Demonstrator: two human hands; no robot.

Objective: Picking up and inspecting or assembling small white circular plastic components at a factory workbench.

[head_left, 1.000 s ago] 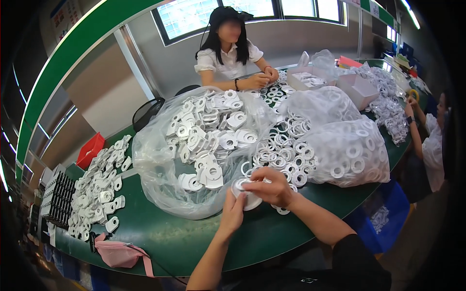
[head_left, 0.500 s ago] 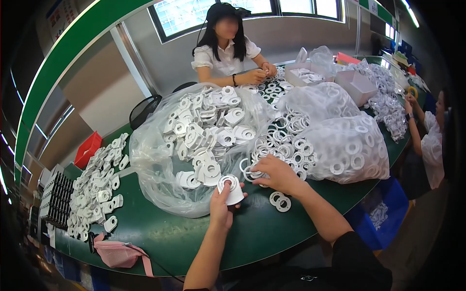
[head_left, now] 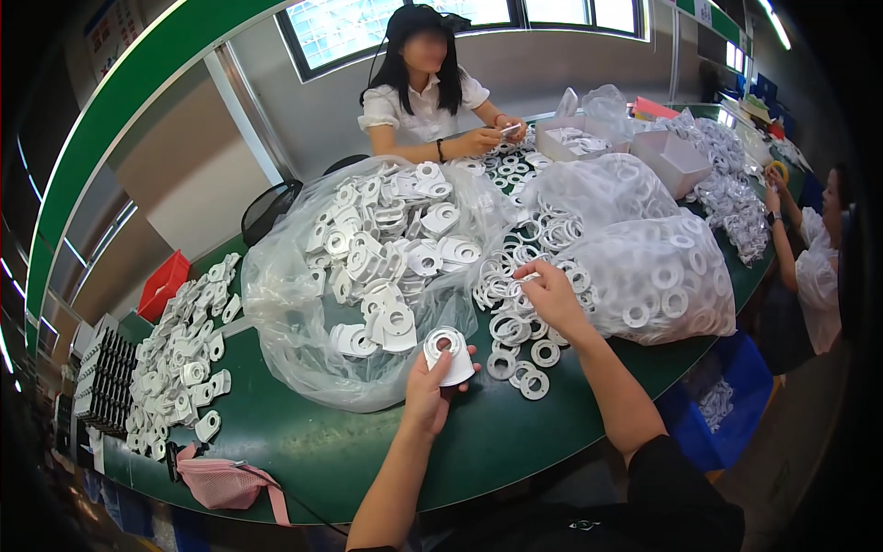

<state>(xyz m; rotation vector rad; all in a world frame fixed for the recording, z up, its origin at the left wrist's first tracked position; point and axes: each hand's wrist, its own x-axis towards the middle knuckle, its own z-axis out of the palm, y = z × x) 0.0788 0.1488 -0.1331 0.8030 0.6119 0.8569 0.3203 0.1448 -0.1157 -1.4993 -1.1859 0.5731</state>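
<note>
My left hand (head_left: pixel 429 391) is closed around a white plastic part (head_left: pixel 452 357), round-topped with a ring-shaped opening and a flared lower edge, the thumb on its face. To the right, my right hand (head_left: pixel 554 296) is over a pile of flat white rings (head_left: pixel 552 230), its fingers bent together. Whatever is between those fingertips, if anything, is too small to make out. Several loose rings (head_left: pixel 533 385) lie on the table near my right wrist. Beyond my left hand, a large clear plastic bag (head_left: pixel 285 345) lies open, heaped with similar white parts (head_left: pixel 397 317).
Tied-looking clear bags of rings (head_left: pixel 676 276) stand on the green table (head_left: pixel 340 469) at right. More white parts (head_left: pixel 184 354) are spread at left, by a red bin (head_left: pixel 166 285) and a pink pouch (head_left: pixel 221 483). A co-worker (head_left: pixel 428 101) sits opposite; a blue bin (head_left: pixel 736 377) stands below.
My right hand has moved away, up and right over the ring pile. More rings now show on its near side. My left hand with the white part has shifted slightly right.
</note>
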